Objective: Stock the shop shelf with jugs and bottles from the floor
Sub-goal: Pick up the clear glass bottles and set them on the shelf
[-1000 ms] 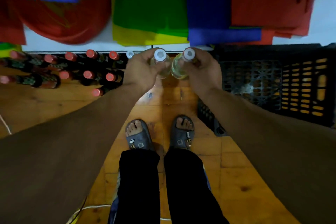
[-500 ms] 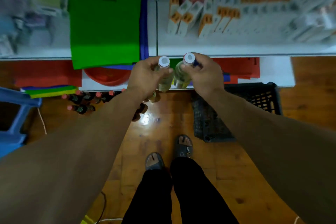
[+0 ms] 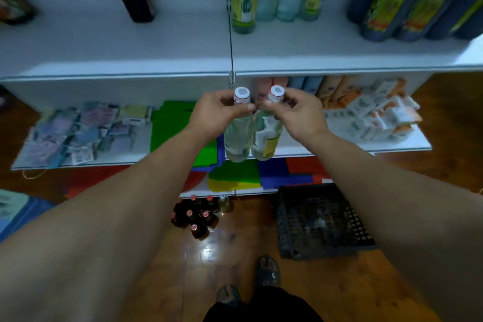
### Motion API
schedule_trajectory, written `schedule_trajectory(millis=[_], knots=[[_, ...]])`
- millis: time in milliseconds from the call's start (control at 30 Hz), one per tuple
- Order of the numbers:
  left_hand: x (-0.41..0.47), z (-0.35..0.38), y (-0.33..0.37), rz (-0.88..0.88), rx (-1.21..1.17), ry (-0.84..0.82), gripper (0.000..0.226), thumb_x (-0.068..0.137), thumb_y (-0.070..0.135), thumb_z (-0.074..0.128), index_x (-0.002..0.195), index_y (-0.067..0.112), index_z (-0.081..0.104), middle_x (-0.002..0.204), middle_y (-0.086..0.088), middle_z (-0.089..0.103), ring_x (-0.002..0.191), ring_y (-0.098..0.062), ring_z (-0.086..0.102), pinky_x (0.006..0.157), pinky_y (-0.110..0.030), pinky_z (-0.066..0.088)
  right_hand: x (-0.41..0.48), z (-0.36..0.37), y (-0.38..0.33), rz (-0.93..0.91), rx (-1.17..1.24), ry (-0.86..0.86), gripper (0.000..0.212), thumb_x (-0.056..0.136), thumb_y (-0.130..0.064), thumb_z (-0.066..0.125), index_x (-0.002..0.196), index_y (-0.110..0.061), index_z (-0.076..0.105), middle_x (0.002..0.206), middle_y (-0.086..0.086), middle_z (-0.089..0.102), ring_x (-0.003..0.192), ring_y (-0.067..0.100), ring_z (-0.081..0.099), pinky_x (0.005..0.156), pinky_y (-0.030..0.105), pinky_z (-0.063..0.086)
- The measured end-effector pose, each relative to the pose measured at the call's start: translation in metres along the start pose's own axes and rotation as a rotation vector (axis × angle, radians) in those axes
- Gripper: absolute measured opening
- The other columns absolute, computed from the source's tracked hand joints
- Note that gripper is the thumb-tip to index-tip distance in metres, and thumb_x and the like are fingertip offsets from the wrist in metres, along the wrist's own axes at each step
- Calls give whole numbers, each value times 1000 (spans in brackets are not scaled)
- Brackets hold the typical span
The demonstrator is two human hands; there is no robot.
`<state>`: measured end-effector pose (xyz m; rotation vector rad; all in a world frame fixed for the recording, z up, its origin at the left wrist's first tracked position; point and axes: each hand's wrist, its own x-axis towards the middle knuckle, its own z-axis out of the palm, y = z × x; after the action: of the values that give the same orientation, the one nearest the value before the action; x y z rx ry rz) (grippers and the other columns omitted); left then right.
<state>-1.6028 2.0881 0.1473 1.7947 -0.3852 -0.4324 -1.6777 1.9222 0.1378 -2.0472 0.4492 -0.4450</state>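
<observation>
Two clear bottles are up off the floor: the left hand [image 3: 217, 115] has its grip closed round the neck of the left bottle [image 3: 237, 136], the right hand [image 3: 298, 115] pinches the right bottle [image 3: 266, 138] the same way. They hang side by side, touching, just below the top shelf [image 3: 156, 42]. Best to lift both clear of the shelf lip, then stand them upright beside the green-labelled bottles [image 3: 244, 2] at the far right. More bottles [image 3: 194, 217] wait on the floor by the crate [image 3: 321, 219].
</observation>
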Motion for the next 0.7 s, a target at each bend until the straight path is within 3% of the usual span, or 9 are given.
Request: schedule_trajectory(millis=[233,333,433,533,600,700], knots=[[-3,-27,86,169,66,61,23,78,19,79,99,11,75,87,4,73,72,2,63,71,-9,50,13,-38,-75,-149,-24,44,14,83,-34,71,90,-22,73,81,-6,67,79,15,64,76,33,53],[3,-35,111,188,36,58,22,77,20,79,97,11,75,89,2,74,78,-2,65,79,-19,52,24,-48,-97,-172,-25,54,9,82,-35,72,86,-27,72,75,-9,65,76,14,62,75,31,52],[12,-39,132,217,14,58,18,77,15,79,94,13,75,83,3,73,71,-1,65,73,-17,53,37,-56,-113,-176,-29,65,9,81,-38,73,82,-30,69,71,-11,65,76,15,65,73,31,52],[24,-40,151,219,-5,72,21,77,13,78,98,9,75,84,1,74,67,-1,66,65,-14,52,54,-64,-125,-172,-11,69,11,81,-38,74,76,-29,69,67,-11,65,75,19,68,75,39,56],[36,-39,161,209,12,66,24,76,16,79,99,9,76,89,-2,75,74,-6,69,70,-18,53,68,-69,-128,-174,16,65,13,80,-37,74,72,-28,68,67,-8,66,77,24,69,77,47,56],[63,-36,174,208,35,82,23,73,21,82,94,14,77,90,-1,76,85,-14,71,82,-29,56,92,-78,-131,-186,29,66,13,81,-35,74,80,-22,72,69,-5,66,77,24,69,77,49,56]])
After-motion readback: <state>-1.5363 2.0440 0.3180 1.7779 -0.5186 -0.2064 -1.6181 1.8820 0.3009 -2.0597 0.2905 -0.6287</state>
